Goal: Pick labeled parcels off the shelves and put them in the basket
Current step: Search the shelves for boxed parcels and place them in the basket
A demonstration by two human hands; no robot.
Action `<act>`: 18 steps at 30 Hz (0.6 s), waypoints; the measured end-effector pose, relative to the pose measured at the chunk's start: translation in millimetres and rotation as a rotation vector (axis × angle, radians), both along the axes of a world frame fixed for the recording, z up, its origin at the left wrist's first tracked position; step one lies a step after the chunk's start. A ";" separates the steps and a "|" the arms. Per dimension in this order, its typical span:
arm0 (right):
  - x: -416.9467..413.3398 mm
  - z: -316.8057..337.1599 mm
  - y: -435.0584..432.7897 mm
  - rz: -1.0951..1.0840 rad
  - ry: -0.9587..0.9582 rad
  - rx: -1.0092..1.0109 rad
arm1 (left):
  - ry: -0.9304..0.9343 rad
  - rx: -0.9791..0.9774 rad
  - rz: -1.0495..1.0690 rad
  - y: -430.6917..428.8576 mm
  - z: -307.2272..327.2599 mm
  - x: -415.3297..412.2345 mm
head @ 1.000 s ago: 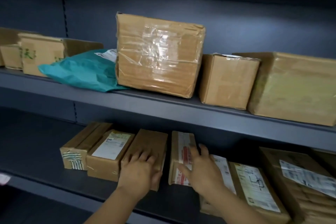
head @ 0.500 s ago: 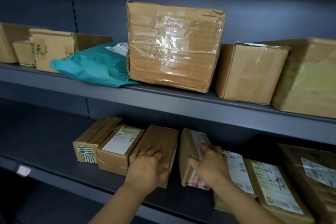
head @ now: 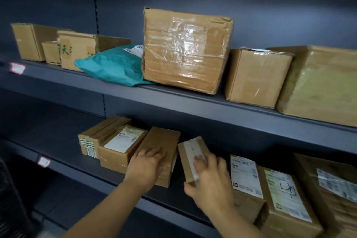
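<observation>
Head view: two dark grey shelves hold cardboard parcels. Above the hands, on the upper shelf, a box bears green handwritten characters, the first resembling 天. Next to it lie a teal mailer bag with a white label and a large tape-wrapped box.

On the lower shelf, the left hand lies palm down, fingers relaxed, on a plain brown parcel. Just left of this hand sits a labelled parcel, its print too blurred to read.

The right hand is blurred, its fingers curled around a small parcel, which is tilted and carries a white label with red print I cannot read. Right of this hand, two flat parcels show white shipping labels with black print, unreadable.
</observation>
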State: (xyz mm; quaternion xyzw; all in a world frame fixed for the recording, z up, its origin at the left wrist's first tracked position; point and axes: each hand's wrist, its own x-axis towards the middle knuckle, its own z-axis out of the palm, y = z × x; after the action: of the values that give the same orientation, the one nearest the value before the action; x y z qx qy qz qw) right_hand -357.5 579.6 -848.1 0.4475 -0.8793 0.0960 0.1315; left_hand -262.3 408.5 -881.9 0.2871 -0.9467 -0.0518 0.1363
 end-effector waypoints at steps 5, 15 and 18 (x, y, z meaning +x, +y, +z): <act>13.5 -25.6 2.2 0.126 0.150 -0.002 | 0.126 0.019 -0.118 -16.6 -9.3 7.3; 13.8 -52.5 -6.3 0.222 0.186 0.100 | 0.126 -0.186 -0.087 -4.6 -23.7 16.3; 9.0 -45.0 2.0 0.271 0.126 0.032 | 0.285 -0.240 -0.210 15.4 -17.6 13.2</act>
State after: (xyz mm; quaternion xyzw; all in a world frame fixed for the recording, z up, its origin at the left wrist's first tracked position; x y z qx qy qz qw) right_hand -348.6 581.6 -893.1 0.5692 -0.8024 0.0708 0.1650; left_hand -249.1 423.9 -899.6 0.1582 -0.9420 0.0072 0.2960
